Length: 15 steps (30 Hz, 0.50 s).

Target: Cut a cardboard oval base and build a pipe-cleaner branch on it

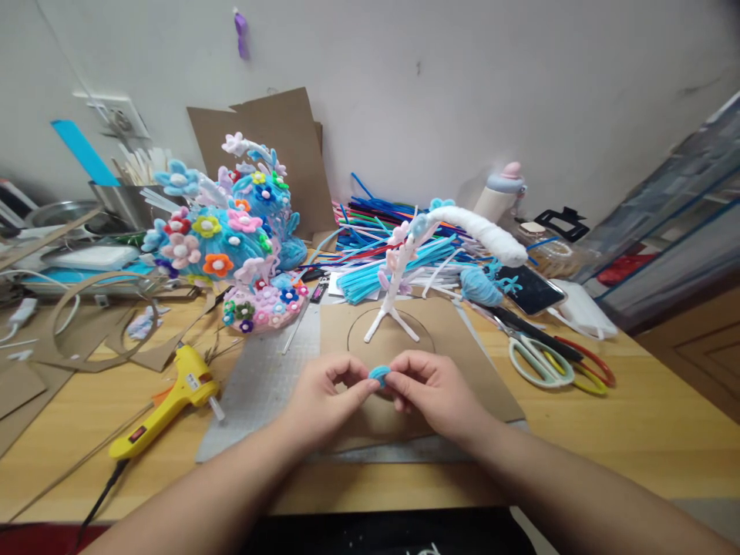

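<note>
Between the fingertips of both hands is a small light-blue piece of bent pipe cleaner (380, 375). My left hand (332, 393) pinches its left side and my right hand (431, 389) pinches its right side. Below them lies a brown cardboard sheet (479, 370) with a circle drawn on it. Just beyond my fingers, a white wrapped stand (395, 297) rises on splayed legs inside that circle. Its arm curves to the right, ending in a thick white tip, with pink, lilac and blue flowers along the stem.
A yellow glue gun (173, 401) lies left. Behind it stands a flower-covered blue craft (231, 247). Pipe cleaners (370, 270) are heaped at the back. On the right are scissors (540, 362), blue yarn (481, 287) and a phone (532, 290). A grey cutting mat (254, 408) lies under the cardboard.
</note>
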{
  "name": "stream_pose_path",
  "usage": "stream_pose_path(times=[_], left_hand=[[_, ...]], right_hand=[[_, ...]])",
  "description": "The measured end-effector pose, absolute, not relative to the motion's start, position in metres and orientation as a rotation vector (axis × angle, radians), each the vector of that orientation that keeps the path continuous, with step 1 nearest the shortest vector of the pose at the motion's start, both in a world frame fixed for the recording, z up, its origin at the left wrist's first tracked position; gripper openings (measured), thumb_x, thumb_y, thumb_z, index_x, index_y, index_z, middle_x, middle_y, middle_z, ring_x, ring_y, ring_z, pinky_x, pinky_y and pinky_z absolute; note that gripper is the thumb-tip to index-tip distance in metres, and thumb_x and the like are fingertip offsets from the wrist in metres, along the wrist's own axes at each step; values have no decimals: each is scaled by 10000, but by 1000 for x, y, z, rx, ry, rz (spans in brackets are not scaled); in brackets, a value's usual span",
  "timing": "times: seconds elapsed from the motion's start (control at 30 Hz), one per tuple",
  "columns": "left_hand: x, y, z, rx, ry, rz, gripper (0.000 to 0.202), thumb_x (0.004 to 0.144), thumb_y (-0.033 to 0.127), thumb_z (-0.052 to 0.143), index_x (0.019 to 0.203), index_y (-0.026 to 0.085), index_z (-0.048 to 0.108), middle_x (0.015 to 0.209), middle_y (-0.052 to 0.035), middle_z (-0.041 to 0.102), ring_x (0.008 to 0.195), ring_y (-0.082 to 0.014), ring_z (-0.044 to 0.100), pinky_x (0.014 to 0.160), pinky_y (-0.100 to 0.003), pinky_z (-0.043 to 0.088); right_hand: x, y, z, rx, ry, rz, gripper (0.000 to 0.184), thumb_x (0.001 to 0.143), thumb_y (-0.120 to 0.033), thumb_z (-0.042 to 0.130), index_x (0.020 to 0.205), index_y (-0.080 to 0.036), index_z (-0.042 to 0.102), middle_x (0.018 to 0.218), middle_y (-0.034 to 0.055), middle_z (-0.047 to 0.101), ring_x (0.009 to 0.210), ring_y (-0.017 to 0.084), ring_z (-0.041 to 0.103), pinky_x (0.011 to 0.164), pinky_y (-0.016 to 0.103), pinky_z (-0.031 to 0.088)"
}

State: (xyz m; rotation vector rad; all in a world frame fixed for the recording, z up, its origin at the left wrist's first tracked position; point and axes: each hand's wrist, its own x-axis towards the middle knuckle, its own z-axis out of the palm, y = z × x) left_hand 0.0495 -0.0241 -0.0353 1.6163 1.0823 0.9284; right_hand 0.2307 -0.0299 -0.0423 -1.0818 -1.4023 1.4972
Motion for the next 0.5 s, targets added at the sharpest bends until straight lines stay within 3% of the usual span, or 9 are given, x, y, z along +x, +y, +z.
stream_pose_path(times=[0.27, 0.5], left_hand=[[50, -18, -39, 1209, 896, 818, 310, 672, 405, 739, 693, 141, 578, 600, 7, 599, 501, -80, 481, 517, -209, 383], [49, -21, -41, 1570, 916, 780, 279, 858, 381, 536, 766, 145, 652, 633, 2, 591, 591, -105, 502, 571, -218, 379]], right_hand=[[231, -27, -50, -926, -1197, 1735, 250, 754, -367, 706, 703, -153, 588, 634, -18, 626, 451, 44, 502, 446, 180, 381], [227, -28, -52, -961, -1159, 1749, 299, 761, -400, 695, 691, -142, 560, 625, -17, 611, 445, 40, 507, 422, 160, 368]])
